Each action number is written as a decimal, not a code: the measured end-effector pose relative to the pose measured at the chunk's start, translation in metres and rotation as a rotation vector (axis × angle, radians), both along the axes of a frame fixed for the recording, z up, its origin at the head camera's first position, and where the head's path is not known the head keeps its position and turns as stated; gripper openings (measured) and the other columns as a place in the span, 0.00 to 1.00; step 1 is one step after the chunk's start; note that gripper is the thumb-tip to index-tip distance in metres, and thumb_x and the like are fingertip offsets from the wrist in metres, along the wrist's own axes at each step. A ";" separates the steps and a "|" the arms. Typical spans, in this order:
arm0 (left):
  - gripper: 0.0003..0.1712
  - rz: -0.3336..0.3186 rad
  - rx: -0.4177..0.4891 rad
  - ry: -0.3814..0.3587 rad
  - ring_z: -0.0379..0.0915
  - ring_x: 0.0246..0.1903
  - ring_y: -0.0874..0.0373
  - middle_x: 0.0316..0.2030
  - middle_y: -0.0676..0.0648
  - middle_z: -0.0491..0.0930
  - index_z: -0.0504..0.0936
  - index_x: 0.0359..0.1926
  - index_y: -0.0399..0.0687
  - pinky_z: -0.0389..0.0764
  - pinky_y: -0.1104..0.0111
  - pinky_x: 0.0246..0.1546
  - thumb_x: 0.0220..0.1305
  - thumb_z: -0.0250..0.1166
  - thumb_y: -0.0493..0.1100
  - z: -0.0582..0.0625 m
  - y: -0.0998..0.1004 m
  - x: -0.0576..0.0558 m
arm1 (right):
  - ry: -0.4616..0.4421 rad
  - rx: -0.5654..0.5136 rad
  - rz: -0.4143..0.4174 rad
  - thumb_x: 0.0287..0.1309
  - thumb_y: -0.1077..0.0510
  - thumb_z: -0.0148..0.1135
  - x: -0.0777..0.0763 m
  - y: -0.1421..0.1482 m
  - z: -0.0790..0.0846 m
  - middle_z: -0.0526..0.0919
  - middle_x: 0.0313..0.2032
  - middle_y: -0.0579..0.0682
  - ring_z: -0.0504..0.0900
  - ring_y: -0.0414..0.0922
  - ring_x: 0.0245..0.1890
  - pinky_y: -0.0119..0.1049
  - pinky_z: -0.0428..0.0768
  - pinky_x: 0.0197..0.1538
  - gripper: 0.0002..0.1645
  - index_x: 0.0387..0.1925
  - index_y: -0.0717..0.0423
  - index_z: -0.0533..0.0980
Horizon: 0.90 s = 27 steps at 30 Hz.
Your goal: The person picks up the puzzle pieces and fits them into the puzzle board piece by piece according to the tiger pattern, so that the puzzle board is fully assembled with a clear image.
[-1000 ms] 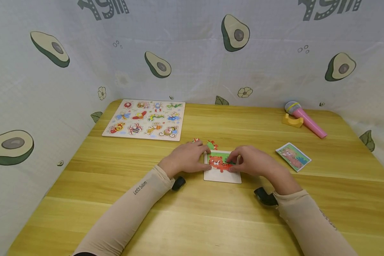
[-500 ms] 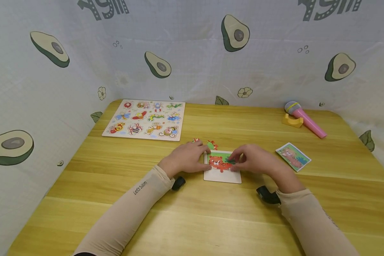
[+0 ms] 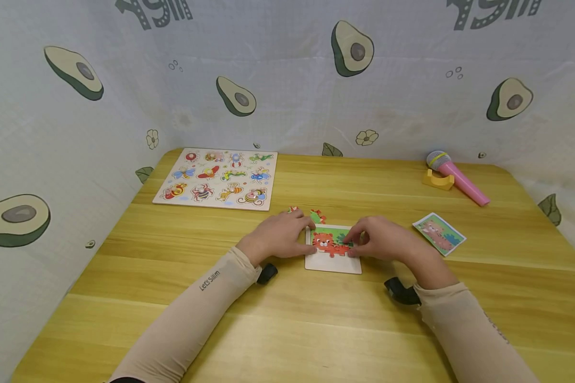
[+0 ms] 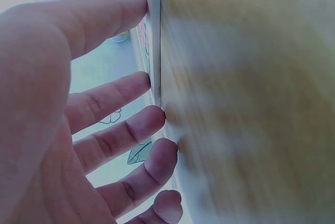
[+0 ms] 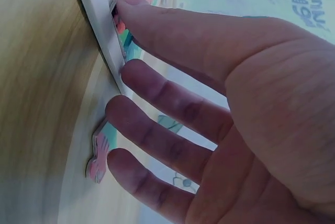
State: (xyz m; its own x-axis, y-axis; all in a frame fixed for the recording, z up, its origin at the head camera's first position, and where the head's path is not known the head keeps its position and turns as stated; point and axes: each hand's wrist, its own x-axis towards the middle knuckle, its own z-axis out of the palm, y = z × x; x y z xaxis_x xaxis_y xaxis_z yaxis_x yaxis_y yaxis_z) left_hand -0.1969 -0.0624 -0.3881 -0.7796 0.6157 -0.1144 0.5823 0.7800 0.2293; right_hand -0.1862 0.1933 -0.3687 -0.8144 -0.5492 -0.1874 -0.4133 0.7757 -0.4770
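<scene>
A small white puzzle tray (image 3: 333,264) lies mid-table, its upper part filled with joined jigsaw pieces (image 3: 325,243) of an orange tiger on green. My left hand (image 3: 281,235) rests at its left side, thumb and index fingertip against the rim. In the left wrist view the other fingers spread loosely beside the tray edge (image 4: 154,41). My right hand (image 3: 382,239) pinches a jigsaw piece (image 5: 125,38) at the tray's right side between thumb and index finger; the index fingertip is hidden in the right wrist view. Two loose pieces, one a green and red piece (image 3: 318,216), lie behind the tray.
A picture card (image 3: 439,234) of the tiger lies to the right. Farther back are a pink toy microphone (image 3: 465,183) and a yellow stand (image 3: 438,181). An insect peg puzzle board (image 3: 215,180) sits back left. Another loose piece (image 5: 99,153) lies near my right fingers.
My right hand has shifted slightly right, and more of the green part at the tray's right side shows. My left hand has stayed in place.
</scene>
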 end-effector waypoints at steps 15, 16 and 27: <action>0.31 0.001 0.001 -0.005 0.72 0.57 0.51 0.60 0.50 0.73 0.77 0.64 0.57 0.75 0.58 0.55 0.66 0.64 0.65 0.002 0.000 0.001 | -0.010 -0.017 -0.007 0.57 0.56 0.75 0.000 0.002 0.002 0.82 0.36 0.46 0.76 0.44 0.33 0.38 0.78 0.38 0.14 0.43 0.57 0.85; 0.31 0.000 0.000 -0.004 0.72 0.57 0.50 0.60 0.50 0.73 0.77 0.64 0.57 0.75 0.58 0.56 0.66 0.64 0.65 0.002 0.000 0.001 | -0.009 -0.017 -0.006 0.58 0.56 0.75 0.000 0.002 0.002 0.82 0.36 0.46 0.76 0.44 0.33 0.38 0.78 0.38 0.13 0.43 0.57 0.86; 0.31 -0.010 -0.003 -0.003 0.72 0.58 0.50 0.60 0.50 0.73 0.77 0.64 0.57 0.74 0.58 0.57 0.67 0.63 0.65 0.002 0.000 0.001 | -0.025 -0.013 -0.011 0.57 0.54 0.75 0.000 0.003 0.004 0.82 0.37 0.46 0.76 0.44 0.34 0.38 0.77 0.37 0.15 0.44 0.56 0.87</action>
State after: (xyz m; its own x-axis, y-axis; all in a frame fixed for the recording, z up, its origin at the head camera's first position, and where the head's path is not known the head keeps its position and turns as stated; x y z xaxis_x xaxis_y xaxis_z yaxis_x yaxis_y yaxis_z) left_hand -0.1963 -0.0626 -0.3858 -0.7734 0.6228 -0.1181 0.5891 0.7750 0.2288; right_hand -0.1861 0.1959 -0.3652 -0.8155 -0.5431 -0.2003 -0.3929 0.7734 -0.4974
